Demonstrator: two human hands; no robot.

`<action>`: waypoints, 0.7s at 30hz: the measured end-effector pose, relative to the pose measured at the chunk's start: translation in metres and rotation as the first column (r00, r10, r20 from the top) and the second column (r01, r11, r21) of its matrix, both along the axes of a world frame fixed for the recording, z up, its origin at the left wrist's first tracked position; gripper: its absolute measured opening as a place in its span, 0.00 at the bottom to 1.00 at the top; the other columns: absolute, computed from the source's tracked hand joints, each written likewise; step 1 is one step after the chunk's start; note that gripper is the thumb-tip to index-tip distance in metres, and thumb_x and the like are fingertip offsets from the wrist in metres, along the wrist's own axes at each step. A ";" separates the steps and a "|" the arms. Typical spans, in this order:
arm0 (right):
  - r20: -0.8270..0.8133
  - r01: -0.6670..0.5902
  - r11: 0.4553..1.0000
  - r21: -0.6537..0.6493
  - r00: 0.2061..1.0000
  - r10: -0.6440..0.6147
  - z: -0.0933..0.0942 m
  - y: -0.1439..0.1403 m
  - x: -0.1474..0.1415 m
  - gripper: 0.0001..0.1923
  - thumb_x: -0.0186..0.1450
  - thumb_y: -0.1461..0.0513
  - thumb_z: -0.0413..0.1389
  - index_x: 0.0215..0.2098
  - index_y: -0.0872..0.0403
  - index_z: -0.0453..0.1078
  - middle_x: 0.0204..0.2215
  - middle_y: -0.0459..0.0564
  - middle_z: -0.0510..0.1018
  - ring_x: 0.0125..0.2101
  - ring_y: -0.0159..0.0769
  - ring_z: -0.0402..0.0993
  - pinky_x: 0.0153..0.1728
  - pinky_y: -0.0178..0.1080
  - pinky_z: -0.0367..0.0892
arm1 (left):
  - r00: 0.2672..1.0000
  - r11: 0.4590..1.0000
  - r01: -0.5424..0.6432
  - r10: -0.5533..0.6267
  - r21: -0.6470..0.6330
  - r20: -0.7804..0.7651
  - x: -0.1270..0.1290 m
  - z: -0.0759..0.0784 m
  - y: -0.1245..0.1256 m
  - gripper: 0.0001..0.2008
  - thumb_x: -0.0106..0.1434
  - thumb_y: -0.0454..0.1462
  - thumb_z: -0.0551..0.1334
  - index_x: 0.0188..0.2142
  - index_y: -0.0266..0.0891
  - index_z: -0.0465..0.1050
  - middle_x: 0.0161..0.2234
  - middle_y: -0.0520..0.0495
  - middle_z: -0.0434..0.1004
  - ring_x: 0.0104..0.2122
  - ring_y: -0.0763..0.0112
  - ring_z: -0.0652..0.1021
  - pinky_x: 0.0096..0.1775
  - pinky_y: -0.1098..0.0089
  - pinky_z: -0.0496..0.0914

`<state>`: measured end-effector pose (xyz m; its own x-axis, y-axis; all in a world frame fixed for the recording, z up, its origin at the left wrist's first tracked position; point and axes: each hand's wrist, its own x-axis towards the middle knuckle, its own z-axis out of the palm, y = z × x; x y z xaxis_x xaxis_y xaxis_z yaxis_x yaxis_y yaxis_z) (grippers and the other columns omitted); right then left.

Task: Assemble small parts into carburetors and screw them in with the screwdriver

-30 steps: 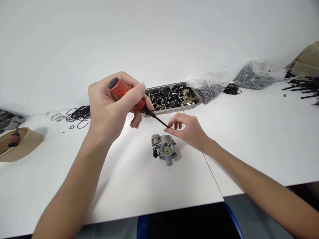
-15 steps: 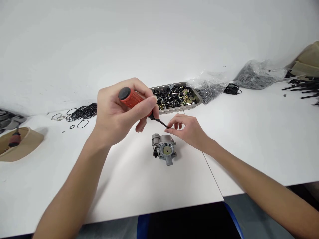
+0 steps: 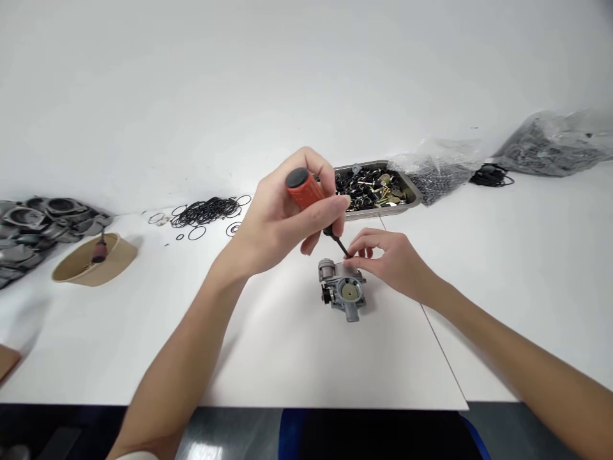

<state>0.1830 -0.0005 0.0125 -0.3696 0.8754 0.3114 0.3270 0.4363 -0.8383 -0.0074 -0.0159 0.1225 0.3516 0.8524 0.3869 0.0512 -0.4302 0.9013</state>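
My left hand (image 3: 292,220) is closed around a screwdriver (image 3: 306,188) with a red and black handle, its dark shaft slanting down to the right. At the shaft's tip, the thumb and fingertips of my right hand (image 3: 383,255) are pinched together. Whatever small thing they hold there is too hidden to name. Just below the tip, a grey metal carburetor (image 3: 341,271) stands on the white table, its round bore with a brass-coloured disc (image 3: 350,291) facing me. Neither hand visibly grips the carburetor.
Behind my hands lies a metal tray (image 3: 412,191) of mixed small parts. Plastic bags (image 3: 438,176) of parts are at the back right. Black rubber rings (image 3: 205,212), a beige bowl (image 3: 115,259) with another screwdriver (image 3: 99,251), and piled metal castings (image 3: 31,220) are on the left.
The view has turned left, so things appear further right and the castings now show. Both hands and the screwdriver tip have come down closer to the carburetor.
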 end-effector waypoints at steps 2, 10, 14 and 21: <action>-0.060 -0.033 0.999 -0.033 0.998 0.031 0.001 0.000 0.001 0.06 0.57 0.59 0.65 0.26 0.53 0.75 0.30 0.47 0.77 0.28 0.34 0.68 0.31 0.40 0.65 | 0.999 1.000 -0.004 0.005 -0.014 0.034 0.000 0.002 -0.003 0.13 0.52 0.38 0.71 0.32 0.41 0.68 0.24 0.51 0.75 0.20 0.72 0.76 0.16 0.74 0.67; -0.248 -0.291 0.933 -0.214 0.940 0.236 0.000 0.000 0.002 0.11 0.50 0.57 0.70 0.23 0.54 0.75 0.33 0.50 0.76 0.32 0.36 0.72 0.34 0.42 0.68 | 1.000 0.998 0.028 -0.029 0.052 0.012 0.001 0.004 -0.010 0.12 0.52 0.39 0.72 0.34 0.41 0.73 0.29 0.51 0.75 0.18 0.77 0.72 0.18 0.70 0.68; -0.221 -0.357 0.905 -0.230 0.925 0.309 0.002 -0.002 0.002 0.10 0.51 0.58 0.70 0.23 0.54 0.75 0.35 0.50 0.75 0.37 0.39 0.73 0.37 0.43 0.69 | 0.999 0.996 0.054 -0.054 0.066 -0.009 0.000 0.002 -0.011 0.09 0.54 0.37 0.70 0.35 0.41 0.75 0.29 0.49 0.76 0.17 0.75 0.71 0.17 0.68 0.68; -0.047 -0.445 0.876 -0.185 0.894 0.445 0.010 0.002 0.011 0.14 0.55 0.55 0.67 0.36 0.51 0.75 0.39 0.49 0.77 0.36 0.36 0.70 0.41 0.43 0.65 | 0.996 0.996 0.085 -0.084 -0.031 0.031 -0.001 -0.002 -0.009 0.12 0.47 0.34 0.73 0.33 0.41 0.77 0.28 0.46 0.78 0.17 0.71 0.73 0.17 0.68 0.67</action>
